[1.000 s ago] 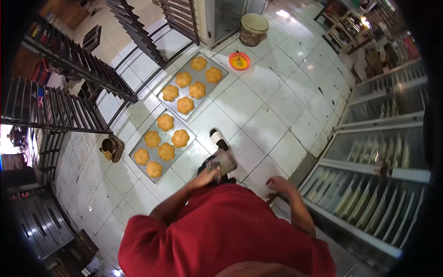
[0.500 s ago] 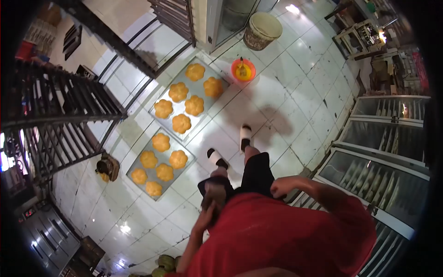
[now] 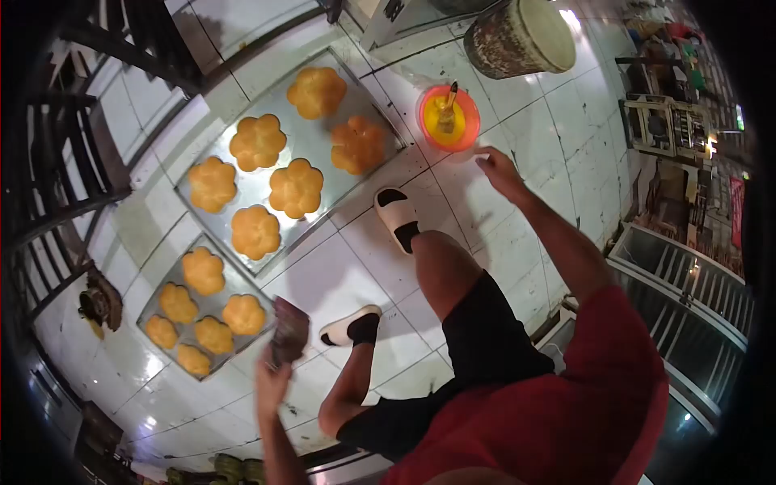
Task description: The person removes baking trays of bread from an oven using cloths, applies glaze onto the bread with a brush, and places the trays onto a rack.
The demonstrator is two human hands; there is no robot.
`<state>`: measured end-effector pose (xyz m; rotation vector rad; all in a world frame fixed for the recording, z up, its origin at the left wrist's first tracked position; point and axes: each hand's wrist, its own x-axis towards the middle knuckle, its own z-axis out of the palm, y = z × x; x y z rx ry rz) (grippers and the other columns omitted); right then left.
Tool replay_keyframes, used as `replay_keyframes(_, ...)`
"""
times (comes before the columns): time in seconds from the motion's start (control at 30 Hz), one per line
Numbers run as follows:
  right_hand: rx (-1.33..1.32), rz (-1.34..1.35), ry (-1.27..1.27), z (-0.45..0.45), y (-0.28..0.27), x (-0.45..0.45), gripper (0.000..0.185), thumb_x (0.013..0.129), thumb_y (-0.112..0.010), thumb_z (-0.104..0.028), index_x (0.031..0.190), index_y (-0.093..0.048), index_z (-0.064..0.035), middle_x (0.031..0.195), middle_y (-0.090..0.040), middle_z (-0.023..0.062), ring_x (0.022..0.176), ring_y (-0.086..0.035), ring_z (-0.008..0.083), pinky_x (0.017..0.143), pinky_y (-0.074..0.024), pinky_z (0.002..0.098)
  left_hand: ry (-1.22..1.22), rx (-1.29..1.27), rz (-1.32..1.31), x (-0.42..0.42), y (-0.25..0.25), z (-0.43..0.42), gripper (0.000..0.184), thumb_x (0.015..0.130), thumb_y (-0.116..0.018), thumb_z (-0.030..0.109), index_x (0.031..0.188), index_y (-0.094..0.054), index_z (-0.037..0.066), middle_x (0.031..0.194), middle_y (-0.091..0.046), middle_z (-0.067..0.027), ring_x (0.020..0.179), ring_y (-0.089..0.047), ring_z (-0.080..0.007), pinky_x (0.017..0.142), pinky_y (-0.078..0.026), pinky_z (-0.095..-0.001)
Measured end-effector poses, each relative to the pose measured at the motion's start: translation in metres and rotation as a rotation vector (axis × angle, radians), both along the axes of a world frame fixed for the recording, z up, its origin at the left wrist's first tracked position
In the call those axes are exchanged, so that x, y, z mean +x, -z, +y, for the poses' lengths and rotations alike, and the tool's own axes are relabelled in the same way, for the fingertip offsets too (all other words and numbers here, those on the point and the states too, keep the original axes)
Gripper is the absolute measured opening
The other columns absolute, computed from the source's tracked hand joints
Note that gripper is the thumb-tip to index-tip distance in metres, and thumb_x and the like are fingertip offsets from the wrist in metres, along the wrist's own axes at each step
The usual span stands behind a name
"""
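Observation:
My left hand (image 3: pixel 273 381) is closed on a folded brown cloth (image 3: pixel 289 330), held above the floor beside the smaller-looking tray (image 3: pixel 236 353). My right hand (image 3: pixel 503 175) reaches forward with its thumb and forefinger apart, just short of an orange bowl (image 3: pixel 471 133). Nothing shows in that hand. Yellow liquid (image 3: pixel 447 137) fills part of the bowl, and a brush (image 3: pixel 449 109) leans in it. Golden-brown flower-shaped buns (image 3: pixel 296 188) sit spaced out on the larger-looking tray (image 3: pixel 311 113). Similar buns (image 3: pixel 203 271) lie on the other tray.
A stained bucket (image 3: pixel 505 44) stands behind the bowl. Dark slatted racks (image 3: pixel 65 186) rise at the left, and glass-fronted cabinets (image 3: pixel 687 279) line the right. My feet, in pale slip-on shoes (image 3: pixel 396 217), are on the tiled floor close to the trays.
I have stepped forward and bent lower, so the trays and bowl look nearer. My right hand has left my side and stretched toward the bowl. The cloth has swung out leftward.

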<state>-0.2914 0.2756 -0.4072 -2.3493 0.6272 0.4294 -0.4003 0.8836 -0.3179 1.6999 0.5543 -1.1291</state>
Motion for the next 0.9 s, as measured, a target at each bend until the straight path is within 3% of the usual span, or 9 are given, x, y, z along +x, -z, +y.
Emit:
replay_keyframes(0.03,-0.03,0.027,0.013,-0.025,0.049,0.01,0.031,0.087,-0.061,-0.022,0.113,-0.061,-0.0054,0.091,-0.067,0.013,0.079,-0.063,0.0211,0.073,-0.0501,0.0323,-0.025,0.101,-0.39,0.002,0.064,0.015,0.044,0.077,-0.06,0.005,0.12,-0.054,-0.003,0.113,-0.061,-0.0143,0.111,-0.056,-0.0219,0.098,-0.042,-0.0342)
replay_keyframes(0.07,-0.06,0.068,0.014,-0.047,0.094,0.014,0.036,0.086,-0.063,-0.026,0.115,-0.061,-0.0045,0.097,-0.067,0.0154,0.085,-0.065,0.0245,0.076,-0.0506,0.0337,0.024,-0.022,-0.374,0.053,0.075,0.003,0.047,0.077,-0.06,0.006,0.123,-0.053,-0.003,0.116,-0.059,-0.0156,0.112,-0.055,-0.0229,0.099,-0.041,-0.0342)
replay_keyframes(0.2,-0.376,-0.125,-0.014,-0.117,0.233,0.068,0.052,0.082,-0.066,-0.038,0.115,-0.06,0.0019,0.1,-0.067,0.0191,0.092,-0.065,0.0289,0.08,-0.0498,0.0363,0.158,0.02,-0.545,0.168,0.194,0.0,0.053,0.08,-0.052,0.002,0.132,-0.045,-0.004,0.101,-0.062,-0.0061,0.081,-0.059,-0.0134,0.069,-0.05,-0.0281)
replay_keyframes(0.3,-0.392,-0.213,0.165,-0.117,0.28,0.098,0.054,0.082,-0.067,-0.04,0.11,-0.061,0.0059,0.096,-0.067,0.0199,0.089,-0.065,0.0271,0.078,-0.0494,0.036,0.14,-0.037,-0.627,0.227,0.19,-0.058,0.052,0.08,-0.051,0.002,0.131,-0.046,-0.003,0.098,-0.061,-0.0053,0.078,-0.057,-0.0122,0.068,-0.049,-0.0273)
replay_keyframes(0.57,0.093,-0.193,0.338,-0.167,0.335,0.16,0.04,0.082,-0.071,-0.034,0.088,-0.063,0.0055,0.084,-0.067,0.0162,0.074,-0.065,0.026,0.066,-0.0504,0.0356,0.105,0.188,-0.651,0.143,0.178,0.006,0.054,0.079,-0.051,-0.002,0.132,-0.043,-0.004,0.104,-0.06,-0.0088,0.08,-0.058,-0.0142,0.07,-0.049,-0.0273)
replay_keyframes(0.63,-0.433,-0.385,-0.081,-0.138,0.29,0.136,0.036,0.086,-0.067,-0.031,0.093,-0.062,0.0038,0.081,-0.065,0.0135,0.074,-0.065,0.0221,0.064,-0.0502,0.0336,0.024,0.247,-0.518,0.099,0.14,0.004,0.056,0.078,-0.055,-0.002,0.132,-0.043,-0.003,0.106,-0.058,-0.0097,0.083,-0.058,-0.014,0.072,-0.049,-0.0267)
replay_keyframes(0.73,-0.285,-0.498,-0.173,-0.128,0.265,0.096,0.034,0.09,-0.063,-0.027,0.105,-0.056,0.0021,0.08,-0.062,0.0107,0.073,-0.061,0.0167,0.065,-0.0497,0.0309,-0.206,0.298,-0.436,0.037,0.141,0.013,0.054,0.077,-0.058,-0.001,0.13,-0.046,-0.003,0.11,-0.059,-0.0141,0.087,-0.061,-0.0201,0.077,-0.049,-0.0303)
replay_keyframes(0.83,-0.185,-0.515,-0.101,-0.123,0.233,0.093,0.027,0.095,-0.057,-0.023,0.107,-0.054,-0.0001,0.082,-0.061,0.0056,0.073,-0.057,0.0129,0.067,-0.0484,0.0284,0.22,0.348,-0.368,0.009,0.137,-0.007,0.052,0.074,-0.059,-0.002,0.125,-0.051,-0.003,0.113,-0.059,-0.0186,0.087,-0.062,-0.0276,0.081,-0.049,-0.0349)
replay_keyframes(0.9,-0.008,-0.586,-0.057,-0.081,0.193,0.12,0.023,0.095,-0.057,-0.022,0.104,-0.055,-0.0008,0.083,-0.061,0.0042,0.074,-0.057,0.0122,0.068,-0.0482,0.0277,0.155,0.354,-0.356,0.006,0.14,-0.031,0.048,0.072,-0.058,-0.003,0.12,-0.053,-0.004,0.105,-0.061,-0.0199,0.085,-0.063,-0.0291,0.079,-0.049,-0.0352)
